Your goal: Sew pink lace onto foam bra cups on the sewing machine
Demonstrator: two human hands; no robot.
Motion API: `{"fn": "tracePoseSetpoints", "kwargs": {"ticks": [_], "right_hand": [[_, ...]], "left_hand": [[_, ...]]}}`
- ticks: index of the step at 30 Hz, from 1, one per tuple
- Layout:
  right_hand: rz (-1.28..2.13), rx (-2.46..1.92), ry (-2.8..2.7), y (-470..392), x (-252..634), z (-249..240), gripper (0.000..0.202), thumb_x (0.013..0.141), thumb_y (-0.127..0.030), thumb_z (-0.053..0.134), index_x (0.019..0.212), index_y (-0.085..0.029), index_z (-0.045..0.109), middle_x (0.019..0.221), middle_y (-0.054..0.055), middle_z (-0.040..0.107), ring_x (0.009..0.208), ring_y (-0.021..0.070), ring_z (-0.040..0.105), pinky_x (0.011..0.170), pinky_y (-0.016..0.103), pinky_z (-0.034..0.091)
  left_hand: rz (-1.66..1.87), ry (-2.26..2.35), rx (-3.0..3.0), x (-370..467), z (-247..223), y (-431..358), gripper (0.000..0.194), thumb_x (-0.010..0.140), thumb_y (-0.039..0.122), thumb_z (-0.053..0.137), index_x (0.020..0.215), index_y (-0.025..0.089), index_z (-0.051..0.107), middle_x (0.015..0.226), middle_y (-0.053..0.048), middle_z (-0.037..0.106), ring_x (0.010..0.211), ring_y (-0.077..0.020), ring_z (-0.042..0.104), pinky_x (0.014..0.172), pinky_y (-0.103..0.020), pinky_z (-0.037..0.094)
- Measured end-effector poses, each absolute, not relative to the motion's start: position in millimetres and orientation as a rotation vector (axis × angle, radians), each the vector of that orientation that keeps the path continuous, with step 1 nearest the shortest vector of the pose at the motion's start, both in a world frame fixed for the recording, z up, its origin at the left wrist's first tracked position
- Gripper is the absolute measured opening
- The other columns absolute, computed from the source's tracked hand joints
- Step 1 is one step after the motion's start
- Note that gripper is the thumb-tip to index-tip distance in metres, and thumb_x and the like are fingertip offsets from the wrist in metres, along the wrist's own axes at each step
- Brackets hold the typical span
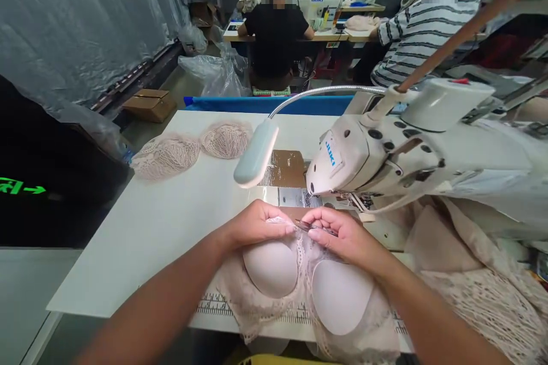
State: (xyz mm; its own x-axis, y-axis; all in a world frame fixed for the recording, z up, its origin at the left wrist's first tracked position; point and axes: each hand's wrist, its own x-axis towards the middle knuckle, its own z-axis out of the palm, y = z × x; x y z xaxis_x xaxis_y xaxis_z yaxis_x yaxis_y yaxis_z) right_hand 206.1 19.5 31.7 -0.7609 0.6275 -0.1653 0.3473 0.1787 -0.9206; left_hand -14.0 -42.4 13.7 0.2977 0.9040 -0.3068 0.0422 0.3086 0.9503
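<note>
1 lace garment (303,274) with 2 pale cups (272,268) seen just below left hand (261,225) and right hand (338,232); 2 lace pieces (166,157) beyond left, 1 sewing machine (385,148) beyond right. Garment edge pinched by left; metal tool (304,225) held narrowly by right.

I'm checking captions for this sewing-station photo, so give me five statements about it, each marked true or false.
1. The right hand holds a small metal tool. True.
2. The left hand is clear of the lace bra. False: its thumb and fingers pinch the bra.
3. Two separate lace pieces lie on the white table, toward its far left. True.
4. The JUKI sewing machine beside the hands stands on the picture's left side. False: it stands on the right.
5. The bra covers part of the measuring scale along the table's near edge. True.
</note>
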Motion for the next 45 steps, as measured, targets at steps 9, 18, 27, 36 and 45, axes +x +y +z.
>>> {"fn": "tracePoseSetpoints", "kwargs": {"ticks": [9,18,27,36,45], "right_hand": [[1.429,-0.930,-2.307,16.1,203.7,34.9,0.017,0.084,-0.032,0.056,0.092,-0.020,0.063,0.087,0.004,0.064,0.081,0.0163,0.056,0.073,0.029,0.044],[1.354,-0.851,-2.335,13.5,205.6,28.8,0.017,0.085,-0.034,0.057,0.093,-0.021,0.064,0.087,0.003,0.064,0.083,0.0171,0.057,0.075,0.030,0.045],[1.337,-0.825,-2.297,13.3,201.0,31.1,0.013,0.084,-0.031,0.057,0.088,-0.021,0.065,0.084,0.002,0.065,0.080,0.0160,0.059,0.074,0.029,0.045],[1.470,-0.896,-2.071,9.8,200.4,20.0,0.019,0.085,-0.036,0.053,0.087,-0.019,0.063,0.085,0.004,0.065,0.078,0.0162,0.060,0.070,0.029,0.048],[1.538,-1.095,-2.168,12.5,199.7,22.8,0.021,0.082,-0.038,0.057,0.076,-0.018,0.063,0.077,0.002,0.062,0.072,0.0156,0.056,0.065,0.028,0.044]], "left_hand": [[0.754,1.038,0.983,-2.9,13.6,-45.1,0.030,0.073,0.040,0.075,0.085,0.011,0.073,0.068,-0.003,0.059,0.060,-0.0101,0.048,0.055,-0.019,0.036],[0.732,1.031,0.989,-1.5,13.2,-44.4,0.032,0.072,0.040,0.076,0.081,0.010,0.072,0.065,-0.003,0.054,0.059,-0.0101,0.044,0.055,-0.020,0.035],[0.732,1.034,1.023,-1.5,12.8,-43.9,0.032,0.073,0.039,0.074,0.076,0.008,0.069,0.064,-0.002,0.051,0.058,-0.0097,0.042,0.053,-0.020,0.034],[0.745,1.044,1.008,3.7,15.3,-45.6,0.033,0.074,0.041,0.074,0.081,0.009,0.071,0.066,-0.004,0.056,0.060,-0.0113,0.047,0.052,-0.020,0.037],[0.408,0.991,1.194,-34.8,31.3,-41.0,0.034,0.068,0.031,0.077,0.091,0.011,0.063,0.084,-0.005,0.060,0.074,-0.0157,0.055,0.062,-0.021,0.043]]}}
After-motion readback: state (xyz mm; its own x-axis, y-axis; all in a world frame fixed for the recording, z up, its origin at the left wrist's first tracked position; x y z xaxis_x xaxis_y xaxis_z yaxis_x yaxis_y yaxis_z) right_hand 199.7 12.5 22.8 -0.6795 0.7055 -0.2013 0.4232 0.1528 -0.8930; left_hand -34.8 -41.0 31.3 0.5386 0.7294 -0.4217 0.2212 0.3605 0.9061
